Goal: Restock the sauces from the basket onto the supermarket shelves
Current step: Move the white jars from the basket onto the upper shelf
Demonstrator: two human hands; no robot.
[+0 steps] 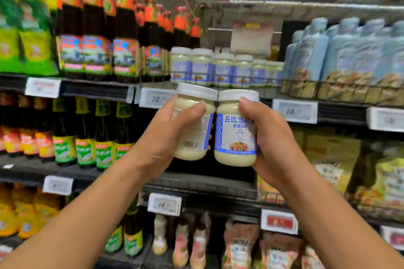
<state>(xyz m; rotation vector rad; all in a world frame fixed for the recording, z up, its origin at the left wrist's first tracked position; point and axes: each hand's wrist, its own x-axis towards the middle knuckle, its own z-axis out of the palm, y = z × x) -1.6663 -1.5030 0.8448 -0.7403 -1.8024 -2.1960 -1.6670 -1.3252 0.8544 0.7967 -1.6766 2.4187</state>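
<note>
Both forearms reach up and forward from the bottom corners of the view.

Left hand (166, 135): fingers and thumb curled round a jar of pale sauce (197, 133), thumb across its shoulder. This left jar tilts toward the right, white lid up, barcode side facing the camera.

Right hand (269, 137): gripping a second jar (235, 135) of the same kind, thumb up by the lid, palm against its right side. This one is close to upright, its blue-and-white front label facing the camera.

The two jars are held side by side in the air, lids touching, in front of the shelf edge.

Just behind the lids: white price tags (156, 98) on the edge of the shelf (98, 90).

On that shelf, behind a low wire rail: a row of matching white-lidded jars (223, 70). To their left, tall dark bottles with red caps (98, 35); to their right, pale blue bottles (349, 50).

Shelf below, left: dark bottles with green labels (87, 137). Background is blurred; fine print is unreadable.
</note>
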